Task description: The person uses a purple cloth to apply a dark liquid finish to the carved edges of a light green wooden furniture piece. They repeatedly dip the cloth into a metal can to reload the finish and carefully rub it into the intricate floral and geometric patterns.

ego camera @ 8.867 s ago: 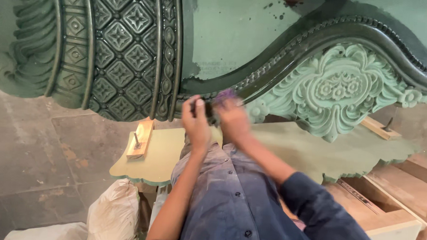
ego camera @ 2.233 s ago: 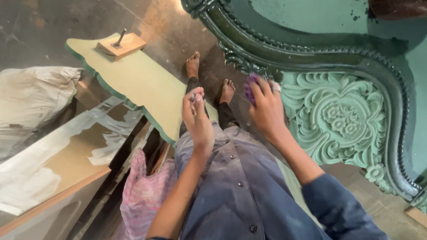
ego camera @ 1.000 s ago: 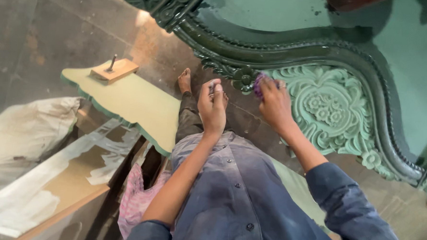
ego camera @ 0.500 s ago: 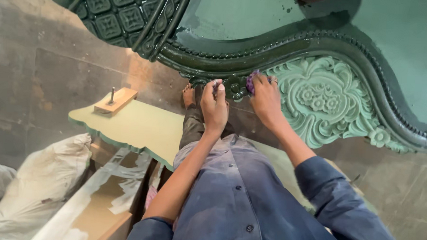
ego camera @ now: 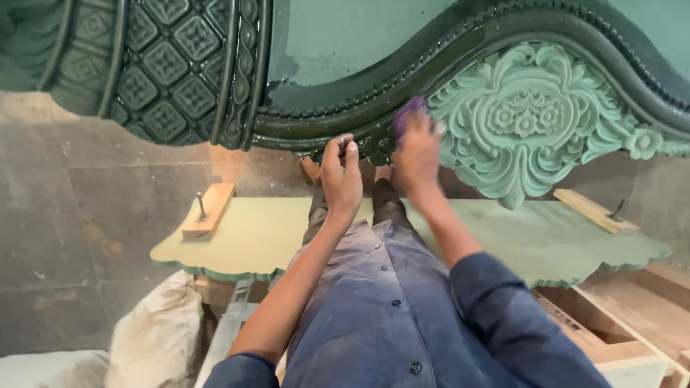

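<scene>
I am pressing a purple cloth (ego camera: 408, 111) in my right hand (ego camera: 416, 154) against the dark moulded border of the carved green panel (ego camera: 352, 39), just left of the pale floral carving (ego camera: 534, 117). My right grip is closing around the cloth, fingers folded over it, so only a bit of purple is showing at the far edge. My left hand (ego camera: 342, 174) is hovering just beside it, fingers bunched narrow around something small and dark that I cannot make out.

To do this well, I am judging that the cloth should be following the beaded curve rather than crossing it, working into the grooves with light, even pressure so that no dark colour is smearing onto the pale carving. The left hand should be steadying close by without touching the glossy border.

The panel is lying with its long axis running left to right across the far side, its face turned toward me. The quilted diamond section (ego camera: 165, 54) is at the left, the floral crest is pointing down toward the pale green board (ego camera: 250, 236) under my legs.
</scene>
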